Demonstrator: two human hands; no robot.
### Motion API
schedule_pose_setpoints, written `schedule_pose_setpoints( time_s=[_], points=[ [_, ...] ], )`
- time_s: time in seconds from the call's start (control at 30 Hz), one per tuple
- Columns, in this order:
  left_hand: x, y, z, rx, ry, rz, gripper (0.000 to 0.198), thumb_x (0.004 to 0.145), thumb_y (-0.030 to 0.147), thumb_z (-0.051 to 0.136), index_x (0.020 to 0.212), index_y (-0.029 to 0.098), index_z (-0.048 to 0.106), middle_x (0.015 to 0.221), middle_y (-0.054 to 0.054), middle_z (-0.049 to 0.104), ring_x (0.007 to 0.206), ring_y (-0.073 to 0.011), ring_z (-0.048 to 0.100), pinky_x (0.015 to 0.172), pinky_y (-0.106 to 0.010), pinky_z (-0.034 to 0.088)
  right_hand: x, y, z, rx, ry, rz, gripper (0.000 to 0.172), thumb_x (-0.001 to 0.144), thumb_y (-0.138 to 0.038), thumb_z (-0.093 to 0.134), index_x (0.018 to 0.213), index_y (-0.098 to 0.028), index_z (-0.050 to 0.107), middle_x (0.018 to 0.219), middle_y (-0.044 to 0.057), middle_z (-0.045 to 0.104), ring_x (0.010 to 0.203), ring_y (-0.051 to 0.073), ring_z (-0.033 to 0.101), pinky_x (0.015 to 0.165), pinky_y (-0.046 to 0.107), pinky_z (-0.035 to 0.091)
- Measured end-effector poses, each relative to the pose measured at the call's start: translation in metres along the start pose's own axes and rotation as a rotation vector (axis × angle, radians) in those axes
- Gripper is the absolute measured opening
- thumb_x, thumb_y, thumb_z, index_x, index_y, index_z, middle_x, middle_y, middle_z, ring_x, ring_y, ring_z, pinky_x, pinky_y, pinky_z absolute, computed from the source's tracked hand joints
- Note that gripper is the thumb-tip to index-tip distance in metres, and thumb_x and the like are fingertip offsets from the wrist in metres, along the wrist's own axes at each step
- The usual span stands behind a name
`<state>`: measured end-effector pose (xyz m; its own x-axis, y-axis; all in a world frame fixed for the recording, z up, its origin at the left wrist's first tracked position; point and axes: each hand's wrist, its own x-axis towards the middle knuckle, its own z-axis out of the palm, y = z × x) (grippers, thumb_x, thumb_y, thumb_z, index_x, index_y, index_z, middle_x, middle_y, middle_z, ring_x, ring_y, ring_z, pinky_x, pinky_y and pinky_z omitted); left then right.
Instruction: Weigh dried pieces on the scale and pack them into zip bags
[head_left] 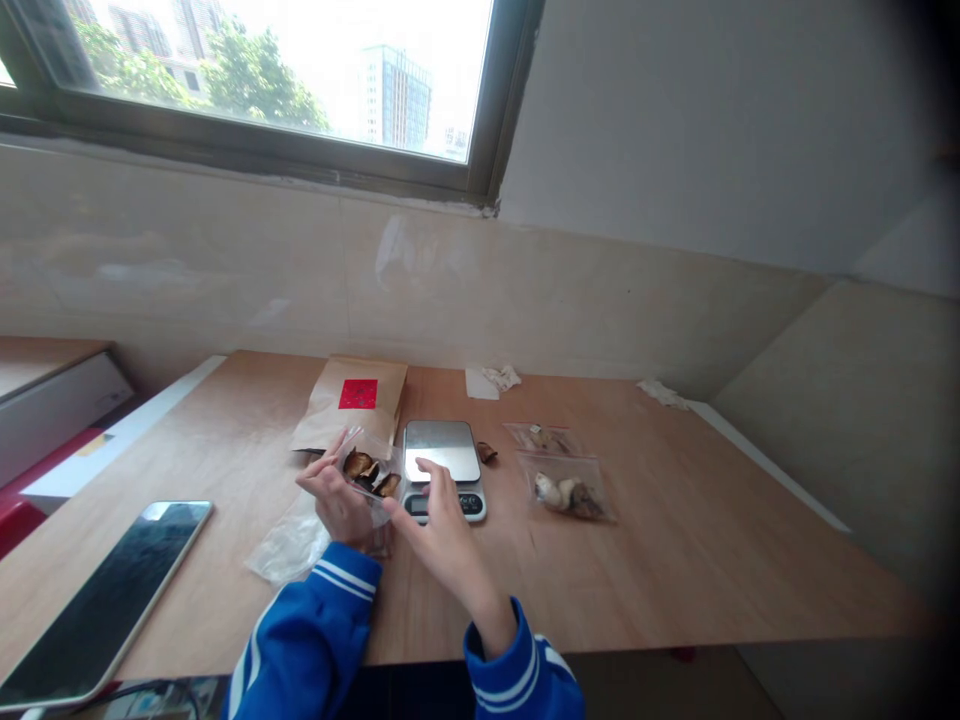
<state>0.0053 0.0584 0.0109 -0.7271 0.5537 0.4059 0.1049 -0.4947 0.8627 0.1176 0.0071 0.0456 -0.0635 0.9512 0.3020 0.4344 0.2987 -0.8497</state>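
Note:
My left hand (337, 500) is shut on a clear zip bag (369, 472) holding several dark dried mushroom slices, raised just above the table. My right hand (442, 535) is open, with its fingers spread over the front of a digital kitchen scale (442, 460) and close to the bag. A brown paper bag (349, 405) with a red label lies behind my hands. One loose dried mushroom slice (487, 453) sits to the right of the scale. Two more zip bags of dried mushrooms (541, 437) (568, 488) lie further right.
A crumpled clear plastic bag (289, 545) lies by my left wrist, and a dark-screened tablet (105, 590) lies at the left of the wooden table (697, 540). Scraps of white tissue (495, 380) sit along the tiled back wall, below a window (262, 70).

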Motion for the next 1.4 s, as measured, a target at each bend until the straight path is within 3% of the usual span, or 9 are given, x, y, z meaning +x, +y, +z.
schedule_pose_setpoints(
  time_s=[0.1,0.27,0.33,0.5,0.7,0.87,1.1,1.33,1.4],
  points=[
    [0.000,0.002,0.003,-0.149,-0.024,0.059,0.018,0.093,0.040,0.034,0.094,0.022,0.034,0.112,-0.012,0.063,0.107,-0.0210,0.061,0.091,-0.042,0.045,-0.013,0.012,0.016,0.060,0.010,0.061,0.074,0.071,-0.038,0.070,0.134,-0.016,0.037,0.124,0.016,0.052,0.110,0.028,0.054,0.090,0.040,0.048],
    [-0.001,-0.002,0.000,-0.296,-0.173,0.097,0.017,0.092,0.039,0.037,0.094,0.023,0.033,0.119,-0.012,0.061,0.109,-0.0224,0.060,0.092,-0.047,0.044,-0.013,0.008,0.026,0.174,0.037,0.085,0.055,0.077,-0.025,0.062,0.129,-0.021,0.043,0.115,0.010,0.060,0.089,0.020,0.063,0.077,0.032,0.053],
    [-0.001,-0.005,-0.002,-0.315,-0.215,0.110,0.018,0.091,0.040,0.039,0.094,0.023,0.034,0.120,-0.012,0.060,0.112,-0.0231,0.058,0.094,-0.049,0.042,-0.010,0.003,0.020,0.181,0.096,0.078,0.048,0.079,-0.022,0.057,0.126,-0.021,0.046,0.111,0.009,0.062,0.084,0.018,0.063,0.077,0.031,0.053],
    [0.001,-0.009,-0.008,-0.208,-0.243,0.193,0.024,0.090,0.043,0.038,0.097,0.021,0.042,0.120,-0.012,0.058,0.113,-0.0243,0.056,0.093,-0.048,0.043,-0.004,-0.004,-0.002,0.253,0.288,-0.042,0.034,0.084,-0.022,0.051,0.118,-0.020,0.052,0.111,0.008,0.063,0.100,0.018,0.061,0.087,0.031,0.049],
    [0.007,-0.008,-0.010,0.001,-0.307,0.116,0.030,0.088,0.038,0.047,0.112,0.019,0.047,0.130,-0.012,0.051,0.119,-0.0223,0.049,0.100,-0.042,0.036,-0.003,0.002,-0.023,0.356,0.333,0.023,0.027,0.088,-0.033,0.052,0.107,-0.019,0.063,0.108,0.008,0.067,0.100,0.020,0.062,0.087,0.033,0.049],
    [0.006,-0.013,-0.015,0.077,-0.512,0.106,0.030,0.092,0.039,0.038,0.095,0.018,0.059,0.102,-0.008,0.064,0.101,-0.0210,0.058,0.091,-0.036,0.043,-0.002,0.008,-0.029,0.433,0.314,0.060,0.032,0.091,-0.038,0.046,0.107,-0.019,0.065,0.108,0.008,0.068,0.104,0.021,0.061,0.092,0.035,0.047],
    [-0.001,-0.014,-0.022,0.152,-0.694,0.203,0.029,0.091,0.038,0.040,0.093,0.016,0.060,0.074,-0.003,0.062,0.067,-0.0160,0.059,0.066,-0.029,0.047,0.001,0.014,-0.031,0.232,0.226,-0.122,0.032,0.093,-0.035,0.044,0.112,-0.021,0.066,0.117,0.009,0.064,0.112,0.020,0.056,0.099,0.035,0.042],
    [-0.004,-0.019,-0.022,0.198,-0.463,0.175,0.026,0.091,0.036,0.041,0.080,0.018,0.056,0.064,0.000,0.060,0.052,-0.0116,0.053,0.054,-0.024,0.043,0.000,0.027,-0.038,0.291,0.429,0.036,0.038,0.094,-0.039,0.040,0.108,-0.017,0.067,0.107,0.009,0.068,0.101,0.021,0.062,0.090,0.034,0.045],
    [-0.005,-0.020,-0.022,0.209,-0.452,0.176,0.025,0.090,0.036,0.043,0.079,0.018,0.055,0.060,0.001,0.058,0.050,-0.0111,0.051,0.052,-0.023,0.042,0.000,0.030,-0.040,0.319,0.428,0.066,0.040,0.093,-0.042,0.040,0.106,-0.016,0.067,0.104,0.010,0.069,0.097,0.021,0.063,0.085,0.033,0.048]
  ],
)
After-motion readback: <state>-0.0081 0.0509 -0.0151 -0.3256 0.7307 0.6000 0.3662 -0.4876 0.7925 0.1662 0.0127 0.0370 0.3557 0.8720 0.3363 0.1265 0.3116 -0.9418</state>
